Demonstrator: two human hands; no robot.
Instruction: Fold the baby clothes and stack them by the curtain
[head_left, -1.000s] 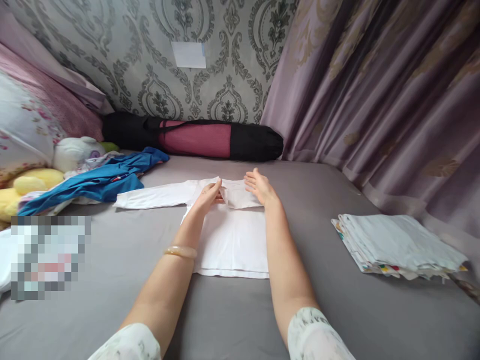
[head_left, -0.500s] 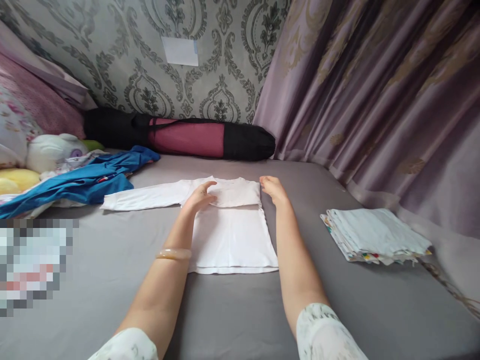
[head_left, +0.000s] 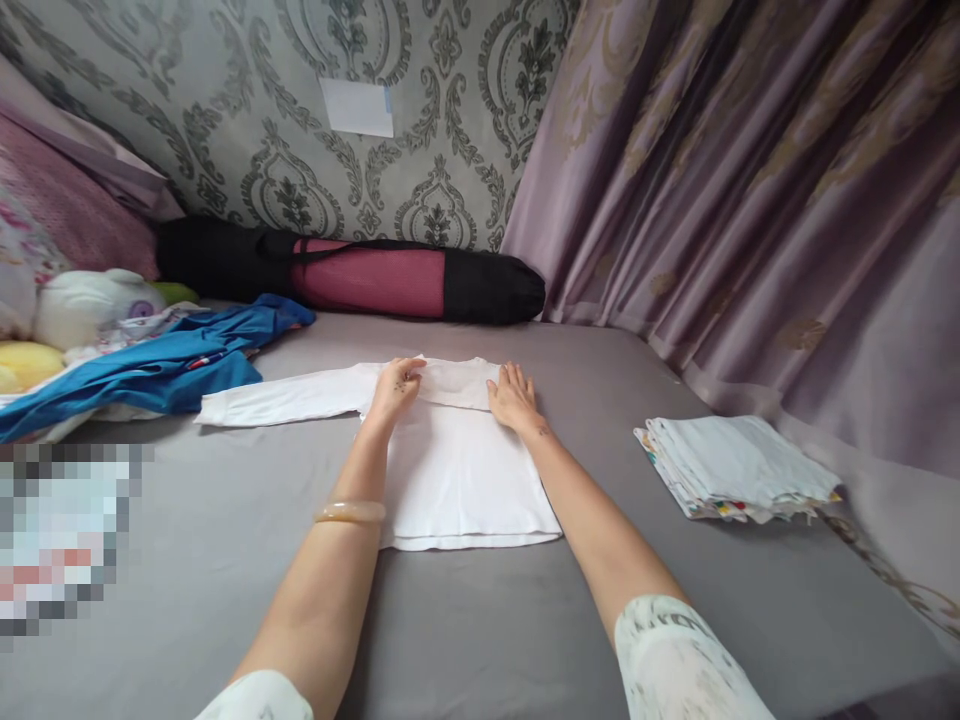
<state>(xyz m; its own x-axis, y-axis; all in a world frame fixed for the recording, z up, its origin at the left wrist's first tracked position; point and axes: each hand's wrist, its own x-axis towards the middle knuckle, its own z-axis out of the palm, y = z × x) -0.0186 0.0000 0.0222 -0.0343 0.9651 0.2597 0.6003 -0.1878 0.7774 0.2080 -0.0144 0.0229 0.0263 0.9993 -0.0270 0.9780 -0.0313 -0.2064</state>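
Note:
A white long-sleeved shirt (head_left: 465,470) lies spread on the grey bed sheet, collar toward the wall. One sleeve stretches out to the left, while the other is folded across the chest. At the left shoulder, my left hand (head_left: 396,388) has its fingers bent and closed on the shirt near the inner end of the folded sleeve. Part of the fabric under those fingers is hidden. My right hand (head_left: 514,396) lies flat, fingers spread, on the shirt's right shoulder at the fold.
A stack of folded cloths (head_left: 739,465) sits to the right. Blue clothing (head_left: 202,355) and a white plush toy (head_left: 97,305) lie at the left. Along the patterned wall rests a long black and red bag (head_left: 367,275). A purple curtain (head_left: 675,180) hangs at the right.
My right hand has moved left from beside the shirt onto its right shoulder and flattened there. The fingers of my left hand have drawn in at the left shoulder.

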